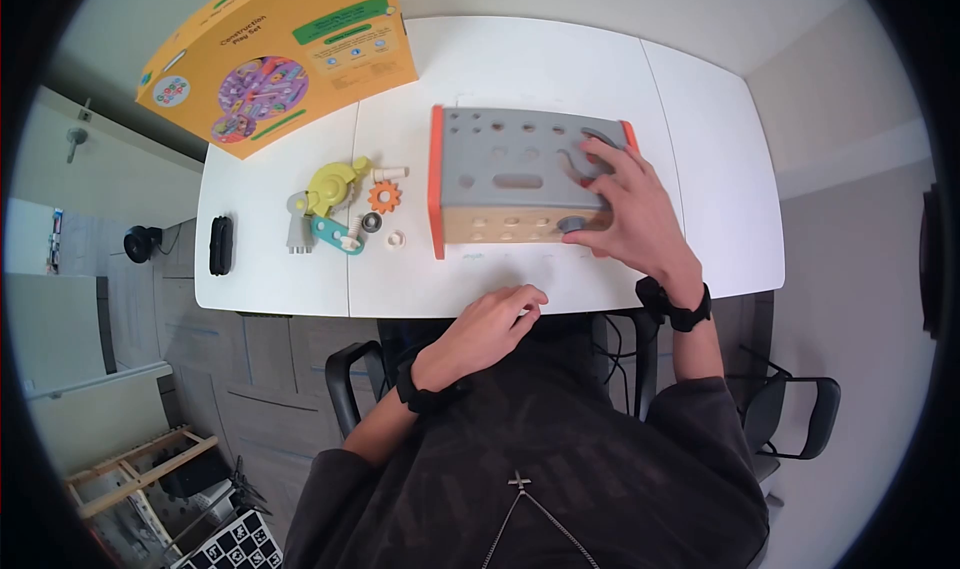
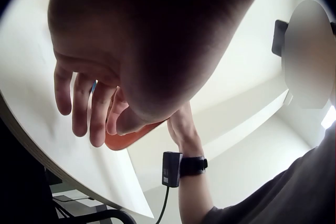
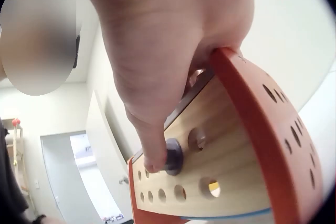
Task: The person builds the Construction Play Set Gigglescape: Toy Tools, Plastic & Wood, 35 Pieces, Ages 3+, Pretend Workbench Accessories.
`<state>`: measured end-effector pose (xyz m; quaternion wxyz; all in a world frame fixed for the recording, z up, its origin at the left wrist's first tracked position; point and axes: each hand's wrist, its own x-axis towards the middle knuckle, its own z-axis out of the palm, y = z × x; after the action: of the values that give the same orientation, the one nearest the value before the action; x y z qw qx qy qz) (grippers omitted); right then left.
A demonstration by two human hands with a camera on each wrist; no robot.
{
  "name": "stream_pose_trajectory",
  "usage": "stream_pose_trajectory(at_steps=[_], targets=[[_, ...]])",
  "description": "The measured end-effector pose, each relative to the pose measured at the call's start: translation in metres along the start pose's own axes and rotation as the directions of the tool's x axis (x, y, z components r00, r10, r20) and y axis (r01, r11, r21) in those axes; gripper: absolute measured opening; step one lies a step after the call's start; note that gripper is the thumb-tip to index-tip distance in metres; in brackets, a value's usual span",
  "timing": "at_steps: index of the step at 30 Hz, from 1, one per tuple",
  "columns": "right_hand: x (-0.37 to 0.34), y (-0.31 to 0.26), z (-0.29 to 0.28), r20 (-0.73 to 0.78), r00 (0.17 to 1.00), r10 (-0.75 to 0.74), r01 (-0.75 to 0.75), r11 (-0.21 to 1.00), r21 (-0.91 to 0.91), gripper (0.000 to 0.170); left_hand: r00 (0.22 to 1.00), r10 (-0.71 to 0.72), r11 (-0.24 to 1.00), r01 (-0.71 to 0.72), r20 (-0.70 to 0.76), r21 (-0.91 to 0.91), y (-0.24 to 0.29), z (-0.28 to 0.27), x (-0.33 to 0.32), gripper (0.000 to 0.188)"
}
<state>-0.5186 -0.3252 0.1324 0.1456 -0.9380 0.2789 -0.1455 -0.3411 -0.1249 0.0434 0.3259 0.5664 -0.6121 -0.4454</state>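
A toy box (image 1: 517, 149) with a grey top, pale wooden front and orange ends sits on the table. My right hand (image 1: 640, 214) grips its right part, fingers bent over the top and thumb on a dark grey round knob (image 1: 571, 225) on the front. From the right wrist view, the thumb lies against the knob (image 3: 174, 157) on the holed wooden panel (image 3: 197, 182); the other fingers are mostly hidden behind the top edge. My left hand (image 1: 485, 329) hangs loosely at the table's front edge, holding nothing; its fingers (image 2: 97, 116) hang relaxed in the left wrist view.
Left of the box lie a yellow-green toy saw (image 1: 330, 187), an orange gear (image 1: 384, 196), a teal strip (image 1: 337, 236), a grey brush-like piece (image 1: 299, 234) and small round parts. Farther left is a black case (image 1: 221, 245). A yellow carton (image 1: 280, 59) stands behind.
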Motion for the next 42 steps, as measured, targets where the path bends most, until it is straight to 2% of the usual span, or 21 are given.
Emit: stream_pose_trajectory(at_steps=[1,4,5,8,9,10,12,13,15,16,18,19,22,23,26,27,29,33,35,38,42], targets=[[-0.002,0.001,-0.006,-0.002,0.998,0.061,-0.061,0.997,0.045,0.053,1.0,0.018,1.0,-0.018,-0.007,-0.011,-0.003,-0.001,-0.001,0.017],[-0.012,0.014,-0.023,0.012,0.967,0.254,-0.238,0.888,0.394,0.05,0.993,0.072,0.997,-0.073,-0.091,-0.008,-0.018,-0.006,-0.002,0.017],[-0.02,0.031,-0.023,-0.016,0.973,0.231,-0.195,0.854,0.483,0.054,0.997,-0.007,1.0,0.005,-0.08,-0.029,-0.018,-0.013,-0.003,0.02],[-0.05,0.045,-0.011,-0.015,0.936,0.352,-0.184,0.525,0.831,0.07,0.977,-0.085,0.986,0.055,-0.198,-0.154,-0.026,-0.027,0.0,0.027],[-0.063,0.046,-0.002,0.082,0.913,0.398,-0.242,0.368,0.898,0.095,0.984,-0.115,0.969,0.081,-0.133,-0.232,-0.034,-0.034,0.001,0.048],[-0.073,0.036,0.004,0.139,0.884,0.446,-0.269,0.244,0.932,0.107,0.988,-0.077,0.946,0.03,-0.135,-0.324,-0.034,-0.037,0.002,0.055],[-0.104,0.045,0.036,0.286,0.869,0.403,-0.278,-0.08,0.957,0.097,0.989,0.001,0.866,-0.075,-0.147,-0.494,-0.029,-0.042,0.006,0.071],[-0.112,0.034,0.048,0.362,0.796,0.485,-0.287,-0.223,0.931,0.087,0.996,0.018,0.798,-0.069,-0.09,-0.599,-0.028,-0.043,0.007,0.084],[-0.115,0.02,0.071,0.4,0.735,0.547,-0.26,-0.316,0.912,0.073,0.998,0.048,0.764,-0.068,-0.05,-0.642,-0.015,-0.044,0.005,0.084],[-0.112,0.011,0.08,0.404,0.721,0.563,-0.264,-0.315,0.911,0.067,0.998,0.061,0.746,-0.065,-0.029,-0.663,-0.009,-0.045,0.003,0.084],[-0.102,-0.015,0.08,0.459,0.684,0.567,-0.322,-0.33,0.887,0.063,0.994,-0.1,0.673,0.096,0.039,-0.733,-0.003,-0.047,-0.001,0.084],[-0.092,-0.031,0.074,0.452,0.671,0.588,-0.312,-0.329,0.891,0.067,0.981,-0.178,0.626,0.174,0.078,-0.761,-0.002,-0.047,-0.004,0.084],[-0.099,-0.025,0.083,0.569,0.672,0.475,-0.457,-0.339,0.823,0.07,0.98,-0.196,0.689,0.104,-0.047,-0.718,-0.005,-0.039,-0.01,0.084],[-0.101,-0.021,0.087,0.545,0.711,0.445,-0.458,-0.295,0.839,0.072,0.976,-0.207,0.669,0.09,-0.069,-0.738,-0.008,-0.033,-0.012,0.084],[-0.104,-0.011,0.097,0.534,0.71,0.458,-0.534,-0.143,0.833,0.069,0.97,-0.195,0.628,0.013,-0.142,-0.778,-0.022,-0.016,-0.02,0.085],[-0.104,-0.008,0.096,0.478,0.741,0.472,-0.546,0.01,0.838,0.067,0.967,-0.176,0.676,-0.016,-0.182,-0.737,-0.026,-0.014,-0.022,0.085],[-0.106,-0.007,0.094,0.366,0.803,0.471,-0.539,0.309,0.784,0.064,0.963,-0.2,0.721,0.019,-0.182,-0.693,-0.019,-0.02,-0.03,0.086],[-0.112,-0.011,0.095,0.418,0.803,0.424,-0.555,0.28,0.783,0.062,0.948,-0.222,0.812,0.05,-0.228,-0.582,-0.012,-0.022,-0.042,0.091],[-0.114,-0.019,0.094,0.422,0.807,0.414,-0.549,0.261,0.794,0.064,0.939,-0.28,0.809,0.119,-0.2,-0.575,-0.006,-0.023,-0.045,0.088],[-0.115,-0.032,0.094,0.336,0.879,0.339,-0.476,0.566,0.673,0.069,0.934,-0.309,0.813,0.163,-0.177,-0.559,-0.009,-0.018,-0.048,0.088],[-0.113,-0.038,0.097,0.415,0.816,0.402,-0.571,0.451,0.686,0.07,0.937,-0.298,0.843,0.167,-0.184,-0.512,-0.017,-0.015,-0.05,0.086]])
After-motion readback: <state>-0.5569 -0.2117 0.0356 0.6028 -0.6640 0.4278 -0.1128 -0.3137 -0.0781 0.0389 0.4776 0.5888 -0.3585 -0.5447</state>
